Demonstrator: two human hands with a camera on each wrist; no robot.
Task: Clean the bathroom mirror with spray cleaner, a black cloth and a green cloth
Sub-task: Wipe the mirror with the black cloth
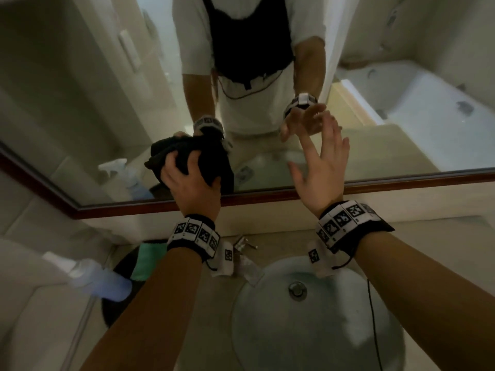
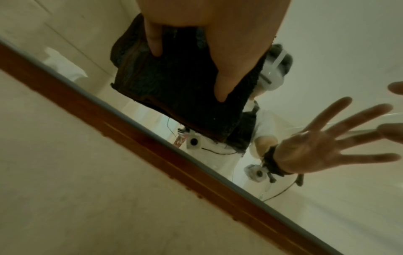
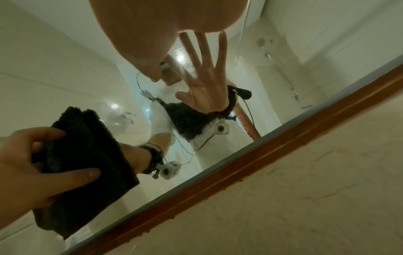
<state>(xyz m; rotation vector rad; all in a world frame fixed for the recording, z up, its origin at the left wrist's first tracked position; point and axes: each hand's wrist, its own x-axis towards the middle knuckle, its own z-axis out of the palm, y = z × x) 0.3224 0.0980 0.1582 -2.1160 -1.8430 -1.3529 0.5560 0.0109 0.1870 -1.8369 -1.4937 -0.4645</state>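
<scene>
Your left hand [image 1: 191, 183] is gripping the bunched, fuzzy black cloth [image 1: 187, 153] against the smooth mirror [image 1: 375, 129] above its wooden frame [image 1: 267, 198], while your right hand [image 1: 320, 167] is spreading flat fingers.

1. The mirror [image 1: 107, 89] is smooth, glossy glass, set in a frame [image 1: 348, 190] of reddish-brown wood with a dull polish.
2. The black cloth [image 3: 87, 148], gripped by the left hand [image 1: 191, 187], is matt, nubby towelling with a fuzzy edge.
3. A green cloth [image 1: 146, 261] on the counter looks soft and matt.
4. The spray bottle [image 1: 99, 279] is translucent plastic.
5. The counter [image 1: 214, 330] looks like pale, faintly veined stone; the basin [image 1: 334, 330] is smooth and glossy, with a shiny metal drain [image 1: 297, 290].
</scene>
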